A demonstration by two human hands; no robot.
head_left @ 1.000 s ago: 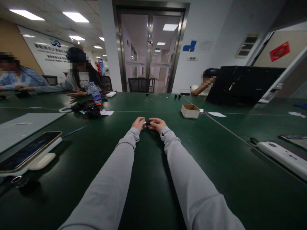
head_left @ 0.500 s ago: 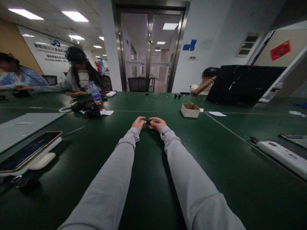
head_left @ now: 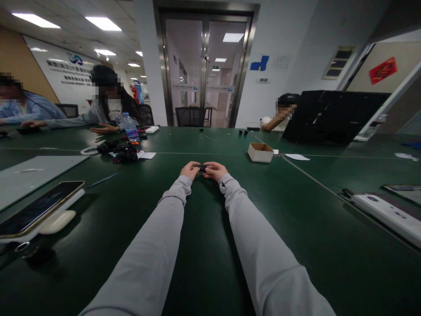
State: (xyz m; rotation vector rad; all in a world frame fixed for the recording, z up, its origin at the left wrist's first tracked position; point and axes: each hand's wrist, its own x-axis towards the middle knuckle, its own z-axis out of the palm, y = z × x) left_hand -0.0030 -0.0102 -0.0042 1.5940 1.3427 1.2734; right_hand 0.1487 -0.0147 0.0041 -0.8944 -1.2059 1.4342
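— Black part (head_left: 202,168), small and dark, sits pinched between both hands, far out over the middle of the green counter (head_left: 204,245). How secure does that look to you?

— Not very. The left hand (head_left: 190,170) and right hand (head_left: 214,170) each close a narrow fingertip grip on an end of it, so only the tips carry it. It is too small to tell what it is, or whether it rests on the counter or hangs just above it.

— So a slip is the worry?

— I judge so. If one hand twists harder than the other, the piece could pop out and skid across the smooth surface. Dark on dark green, it would be hard to find again.

— Anything nearby for it to run into?

— A small cardboard box (head_left: 261,152) stands off to the right, well apart from the hands. To the left, farther back, a heap of black parts (head_left: 120,151) lies beside a water bottle (head_left: 131,127); a stray piece landing there might get mixed in with the rest.

— And closer to the person?

— A phone (head_left: 39,206) lies at the left edge, and a white device (head_left: 388,215) at the right. Both arms reach out straight, so a sleeve swept sideways could nudge either one, though both are well clear for now.

— The other people?

— Seated along the far side, hands on their own things, well apart.
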